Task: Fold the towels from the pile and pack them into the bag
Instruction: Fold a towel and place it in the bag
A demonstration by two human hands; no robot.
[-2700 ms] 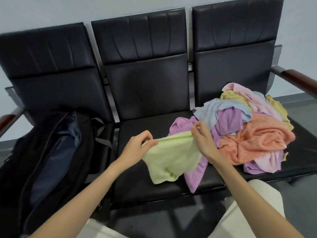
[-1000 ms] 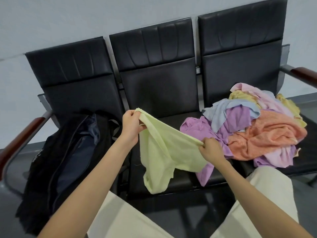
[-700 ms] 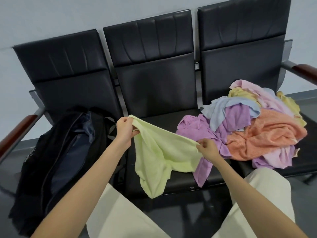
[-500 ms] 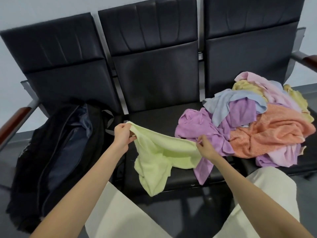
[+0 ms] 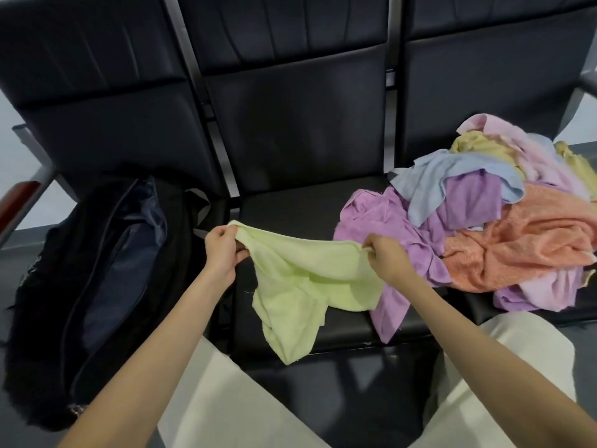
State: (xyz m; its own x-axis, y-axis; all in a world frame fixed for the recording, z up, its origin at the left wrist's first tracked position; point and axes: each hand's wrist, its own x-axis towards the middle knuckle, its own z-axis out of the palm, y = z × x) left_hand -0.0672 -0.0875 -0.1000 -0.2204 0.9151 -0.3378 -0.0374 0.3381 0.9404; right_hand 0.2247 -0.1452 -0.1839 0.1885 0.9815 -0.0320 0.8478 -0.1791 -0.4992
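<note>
A pale green towel (image 5: 300, 286) hangs stretched between my two hands above the middle seat. My left hand (image 5: 221, 250) pinches its left corner and my right hand (image 5: 386, 257) pinches the right corner. The towel's lower part droops crumpled over the seat's front edge. A pile of towels (image 5: 491, 227) in purple, orange, blue, pink and yellow lies on the right seat, spilling onto the middle one. A black bag (image 5: 97, 286) with a dark blue lining stands open on the left seat.
The row of three black padded seats (image 5: 290, 202) fills the view, with a wooden armrest (image 5: 16, 202) at the far left. My legs in light trousers (image 5: 226, 405) are below the seat's front edge.
My left hand has come down and my right hand has risen a little, so the green towel's top edge is now nearly level and pulled tauter. The view has tilted down and closer.
</note>
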